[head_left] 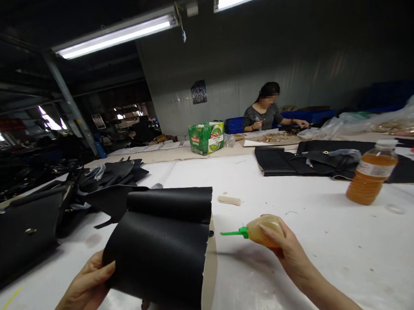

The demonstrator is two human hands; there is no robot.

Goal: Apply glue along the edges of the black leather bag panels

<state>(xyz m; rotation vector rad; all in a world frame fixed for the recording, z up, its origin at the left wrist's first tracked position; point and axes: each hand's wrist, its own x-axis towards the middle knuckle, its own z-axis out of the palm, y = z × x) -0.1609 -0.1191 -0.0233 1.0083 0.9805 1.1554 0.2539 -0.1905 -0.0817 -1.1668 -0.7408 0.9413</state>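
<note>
My left hand (87, 291) is closed on the left edge of a black leather piece (160, 256), thumb on top. The piece is curled over, its pale inner side showing along the right edge, and it is held up over the white table. In my right hand (287, 243) is a glue bottle (264, 230), a soft squeeze bottle of amber liquid with a green nozzle. The bottle lies sideways, its nozzle tip pointing left, a short gap from the right edge of the leather. The fingers of my left hand beneath the leather are mostly hidden.
Black leather pieces (29, 226) are piled at left, more (277, 162) at back right. A larger bottle of amber liquid (372, 173) stands at right. A beige strip (229, 200) lies mid-table (326, 269). Behind are a green carton (206, 138) and a seated co-worker (261, 116) by small metal parts.
</note>
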